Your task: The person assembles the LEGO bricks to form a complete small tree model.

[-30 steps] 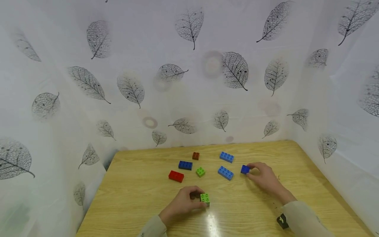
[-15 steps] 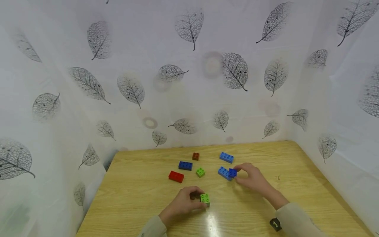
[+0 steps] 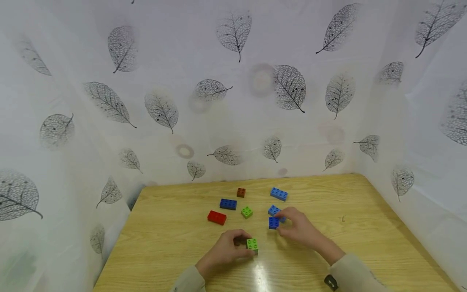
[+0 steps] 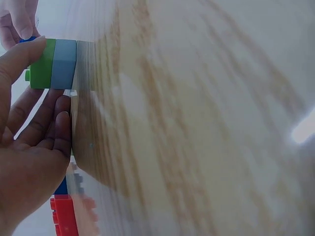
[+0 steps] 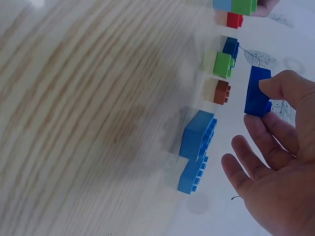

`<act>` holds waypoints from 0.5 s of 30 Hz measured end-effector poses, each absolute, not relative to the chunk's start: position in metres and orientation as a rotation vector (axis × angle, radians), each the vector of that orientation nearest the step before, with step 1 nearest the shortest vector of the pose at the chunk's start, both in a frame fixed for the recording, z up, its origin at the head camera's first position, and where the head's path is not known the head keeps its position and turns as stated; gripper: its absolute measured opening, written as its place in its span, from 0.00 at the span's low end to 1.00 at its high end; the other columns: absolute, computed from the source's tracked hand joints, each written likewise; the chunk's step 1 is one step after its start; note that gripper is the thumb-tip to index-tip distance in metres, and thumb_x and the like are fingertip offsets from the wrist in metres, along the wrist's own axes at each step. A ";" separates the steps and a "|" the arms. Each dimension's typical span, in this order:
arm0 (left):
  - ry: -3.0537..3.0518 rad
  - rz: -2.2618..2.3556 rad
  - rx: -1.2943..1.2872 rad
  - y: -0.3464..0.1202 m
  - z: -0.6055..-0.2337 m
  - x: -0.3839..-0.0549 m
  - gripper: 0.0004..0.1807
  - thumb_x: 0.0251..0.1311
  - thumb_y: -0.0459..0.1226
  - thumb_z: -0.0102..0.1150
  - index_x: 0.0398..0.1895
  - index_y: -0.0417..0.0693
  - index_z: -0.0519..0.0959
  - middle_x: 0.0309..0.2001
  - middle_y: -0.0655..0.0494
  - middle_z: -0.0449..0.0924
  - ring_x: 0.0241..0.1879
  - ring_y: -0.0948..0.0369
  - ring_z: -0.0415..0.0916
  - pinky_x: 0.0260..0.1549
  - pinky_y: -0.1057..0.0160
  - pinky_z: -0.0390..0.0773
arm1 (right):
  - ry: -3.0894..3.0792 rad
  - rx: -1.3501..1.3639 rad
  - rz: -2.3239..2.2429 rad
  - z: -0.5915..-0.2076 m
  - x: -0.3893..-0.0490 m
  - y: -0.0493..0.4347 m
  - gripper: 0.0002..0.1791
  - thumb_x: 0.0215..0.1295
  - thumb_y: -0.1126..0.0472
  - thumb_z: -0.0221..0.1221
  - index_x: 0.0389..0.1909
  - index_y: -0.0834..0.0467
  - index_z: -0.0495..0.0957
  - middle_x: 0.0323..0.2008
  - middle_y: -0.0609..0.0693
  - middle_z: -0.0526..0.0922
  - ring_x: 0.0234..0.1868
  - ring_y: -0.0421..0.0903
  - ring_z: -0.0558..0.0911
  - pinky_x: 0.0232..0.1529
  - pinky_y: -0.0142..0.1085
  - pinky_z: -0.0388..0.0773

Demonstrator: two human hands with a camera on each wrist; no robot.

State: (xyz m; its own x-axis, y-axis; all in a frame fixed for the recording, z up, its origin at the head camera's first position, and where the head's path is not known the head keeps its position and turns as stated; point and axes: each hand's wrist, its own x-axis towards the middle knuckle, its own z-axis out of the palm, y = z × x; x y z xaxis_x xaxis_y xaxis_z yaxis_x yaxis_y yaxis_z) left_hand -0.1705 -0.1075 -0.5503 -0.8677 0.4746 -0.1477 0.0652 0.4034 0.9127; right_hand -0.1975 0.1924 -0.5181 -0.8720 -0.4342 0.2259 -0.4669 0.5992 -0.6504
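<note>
Near the table's front, my left hand (image 3: 227,248) pinches a green toy brick (image 3: 252,244) between thumb and fingers. The left wrist view shows this green brick stacked on a light blue brick (image 4: 64,65), which stands on the table. My right hand (image 3: 302,229) holds a dark blue square brick (image 3: 273,223) by its sides, clear of the tabletop in the right wrist view. Behind it in the head view lies a light blue long brick (image 3: 274,210), partly covered by the right fingers.
Loose bricks lie on the wooden table (image 3: 164,227): red (image 3: 217,217), dark blue long (image 3: 228,204), green (image 3: 247,212), brown (image 3: 241,192) and another light blue long one (image 3: 279,194). Leaf-printed curtain (image 3: 233,121) surrounds the table's back and sides.
My right hand has carried the dark blue square brick leftward and a little nearer, past the light blue long brick towards the left hand. The left hand has stayed in place with its green brick.
</note>
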 end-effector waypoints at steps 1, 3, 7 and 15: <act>2.281 1.459 0.466 -0.108 -0.550 -0.171 0.16 0.60 0.45 0.77 0.51 0.60 0.85 0.48 0.65 0.85 0.49 0.62 0.79 0.47 0.68 0.77 | -2.767 0.800 1.148 -0.518 -0.197 0.191 0.21 0.60 0.63 0.72 0.55 0.61 0.84 0.51 0.51 0.86 0.52 0.55 0.83 0.56 0.55 0.82; 2.280 1.460 0.467 -0.108 -0.550 -0.170 0.16 0.60 0.45 0.77 0.51 0.60 0.85 0.48 0.65 0.85 0.48 0.63 0.79 0.47 0.68 0.77 | -2.761 0.825 1.152 -0.518 -0.195 0.187 0.22 0.60 0.64 0.73 0.55 0.62 0.84 0.50 0.51 0.86 0.52 0.55 0.84 0.55 0.54 0.83; 2.280 1.459 0.481 -0.108 -0.551 -0.171 0.17 0.61 0.46 0.77 0.51 0.59 0.85 0.48 0.65 0.85 0.48 0.64 0.79 0.47 0.68 0.78 | -2.780 0.850 1.127 -0.516 -0.192 0.180 0.21 0.60 0.63 0.73 0.54 0.62 0.84 0.49 0.50 0.87 0.52 0.54 0.84 0.56 0.52 0.83; 2.262 1.466 0.487 -0.108 -0.552 -0.171 0.17 0.62 0.46 0.76 0.53 0.58 0.85 0.48 0.64 0.85 0.48 0.64 0.80 0.47 0.68 0.78 | -2.797 0.907 1.115 -0.517 -0.186 0.167 0.19 0.60 0.63 0.72 0.53 0.56 0.84 0.49 0.45 0.86 0.54 0.51 0.83 0.58 0.48 0.82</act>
